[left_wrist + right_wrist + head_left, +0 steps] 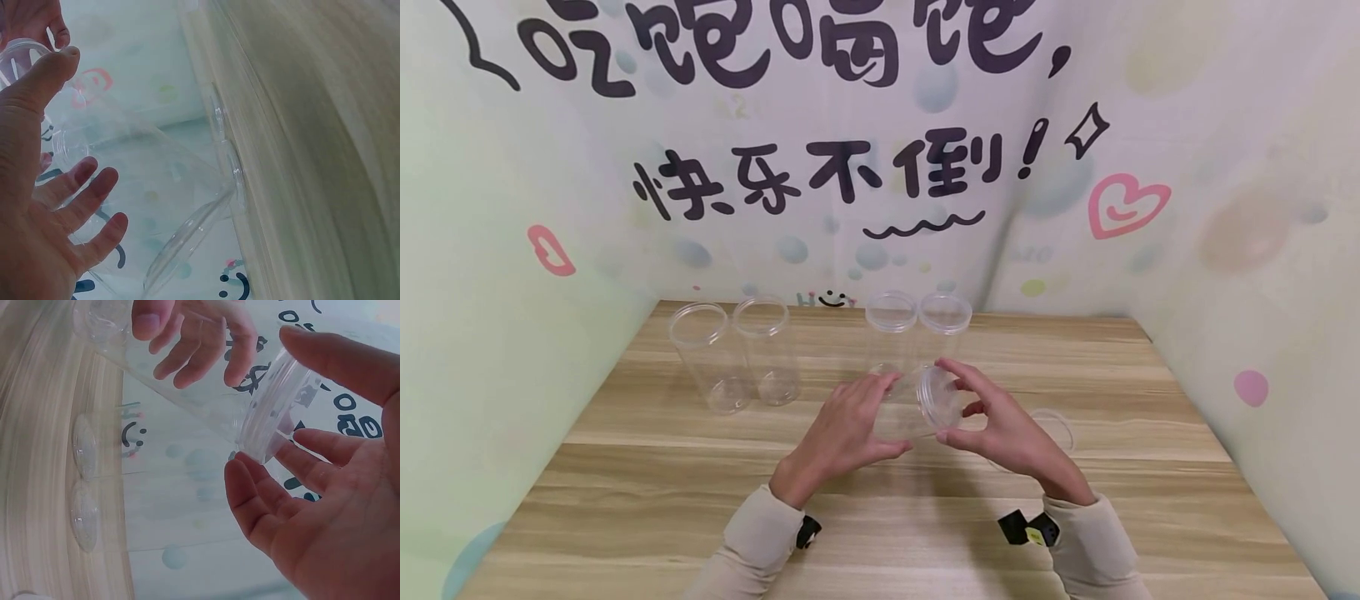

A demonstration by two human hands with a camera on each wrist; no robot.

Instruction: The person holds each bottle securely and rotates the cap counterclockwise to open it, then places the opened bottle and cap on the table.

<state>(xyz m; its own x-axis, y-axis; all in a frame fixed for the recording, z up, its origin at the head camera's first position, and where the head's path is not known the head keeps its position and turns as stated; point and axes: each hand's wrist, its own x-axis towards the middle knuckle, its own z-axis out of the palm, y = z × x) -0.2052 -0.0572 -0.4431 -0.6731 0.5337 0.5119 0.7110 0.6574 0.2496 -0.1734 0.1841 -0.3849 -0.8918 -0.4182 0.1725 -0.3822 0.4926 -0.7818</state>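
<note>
A clear plastic jar is held tilted on its side above the table, its lidded end toward the right. My left hand grips the jar's body, thumb on the near side and fingers round the far side. In the right wrist view a clear screw lid covers the jar's mouth. My right hand holds this lid by its edge between thumb and fingertips. A loose clear round lid lies on the table, partly hidden behind the right hand and wrist.
Two clear jars without lids stand at the back left of the wooden table. Behind the held jar stand two more clear jars with lids on. A printed wall cloth borders the table's back edge.
</note>
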